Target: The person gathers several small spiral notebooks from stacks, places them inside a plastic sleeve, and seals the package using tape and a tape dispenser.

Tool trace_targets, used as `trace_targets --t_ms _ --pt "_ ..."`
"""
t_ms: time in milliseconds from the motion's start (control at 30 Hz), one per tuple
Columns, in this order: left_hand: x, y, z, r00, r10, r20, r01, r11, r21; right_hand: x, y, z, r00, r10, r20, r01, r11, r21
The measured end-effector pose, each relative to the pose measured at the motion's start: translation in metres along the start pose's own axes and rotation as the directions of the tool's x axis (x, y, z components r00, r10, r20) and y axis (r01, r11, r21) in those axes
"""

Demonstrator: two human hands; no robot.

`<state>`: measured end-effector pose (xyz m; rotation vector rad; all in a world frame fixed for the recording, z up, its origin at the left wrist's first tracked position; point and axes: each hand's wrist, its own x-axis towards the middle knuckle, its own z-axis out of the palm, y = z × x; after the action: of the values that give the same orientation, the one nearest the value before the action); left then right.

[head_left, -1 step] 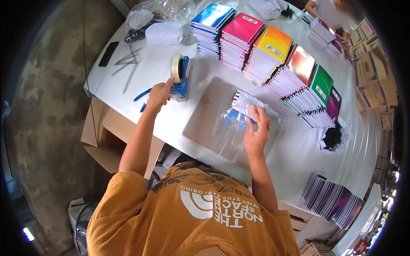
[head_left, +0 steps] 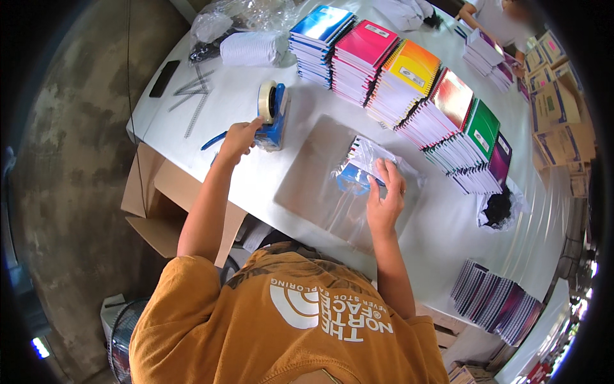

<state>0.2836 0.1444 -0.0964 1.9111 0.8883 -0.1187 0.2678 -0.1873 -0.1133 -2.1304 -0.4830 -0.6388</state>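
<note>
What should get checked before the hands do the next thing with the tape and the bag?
1. Left hand on the blue tape dispenser: ok, it touches the base.
2. Right hand pressing the clear plastic bag flat: ok.
3. Bag lying on the grey mat: ok.
4. A strip of tape pulled out: cannot tell.
5. Bag flap folded shut: cannot tell, the plastic is too shiny.
6. Notebook stacks clear of the bag: ok, they sit apart behind it.
</note>
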Motion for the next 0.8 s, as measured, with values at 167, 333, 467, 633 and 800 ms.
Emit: trace_targets --t_ms 167,333,467,633,800 --pt "0.0 -0.002 -0.007 0.96 0.012 0.281 0.063 0.965 -0.256 0.002 0.001 -0.002 1.0 -0.026 0.011 0.026 1.0 -0.006" --pt "-0.035 -0.059 -0.001 0.927 0.205 0.315 0.065 0.739 -0.671 0.0 0.007 -0.002 1.0 -0.021 0.016 0.021 1.0 0.01" --pt "-0.022 -0.062 0.002 0.884 0.284 -0.371 -0.231 0.956 0.18 0.003 0.001 -0.003 0.999 -0.012 0.038 0.011 1.0 0.024" --pt "-0.133 0.078 0.076 0.89 0.45 0.069 -0.351 0.774 -0.528 -0.002 0.011 -0.002 1.0 -0.006 -0.001 0.006 0.999 0.048" --pt "-0.145 0.04 0.154 0.936 0.083 0.343 0.038 0.943 -0.33 -0.001 0.008 -0.007 0.998 -0.067 0.0 0.067 0.993 0.093"
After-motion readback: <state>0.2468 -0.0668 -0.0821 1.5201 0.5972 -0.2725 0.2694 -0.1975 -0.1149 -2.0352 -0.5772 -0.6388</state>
